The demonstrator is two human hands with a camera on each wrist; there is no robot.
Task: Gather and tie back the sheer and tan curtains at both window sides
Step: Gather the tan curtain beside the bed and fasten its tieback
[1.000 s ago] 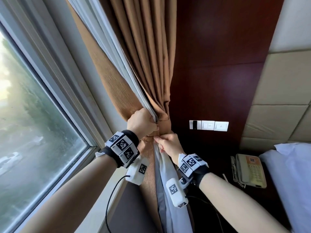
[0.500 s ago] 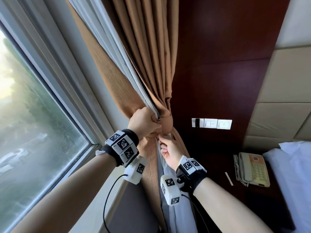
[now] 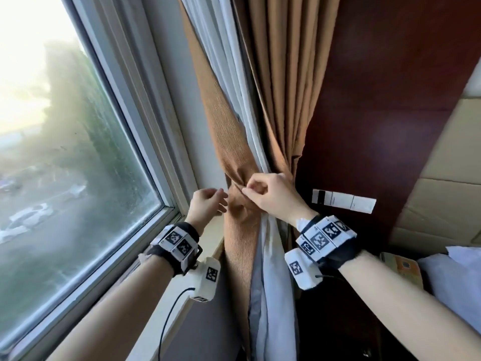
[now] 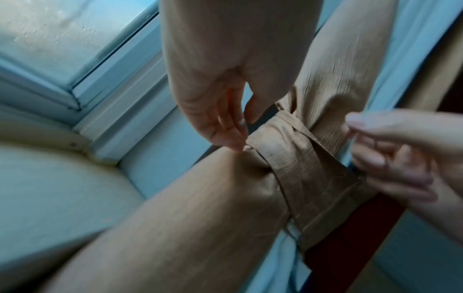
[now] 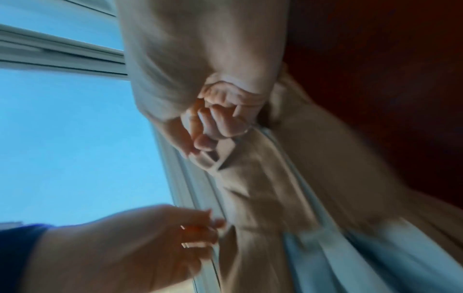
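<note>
Tan curtain [image 3: 234, 152] and sheer curtain [image 3: 270, 256] bunched under tie band [image 4: 308, 158]. Right hand [image 3: 270, 196] curled, pinching band edge. Left hand [image 3: 205, 204] loosely bent, fingertips [image 4: 235, 142] touching band, gripping nothing.

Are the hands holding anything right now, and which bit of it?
The right hand pinches the tan tie-back band's edge; the left hand's fingertips only touch its other edge.

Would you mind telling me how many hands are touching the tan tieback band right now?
2. The left hand touches the window-side edge of the tan tieback band with its fingertips; the right hand pinches it at the front of the bundle.
</note>
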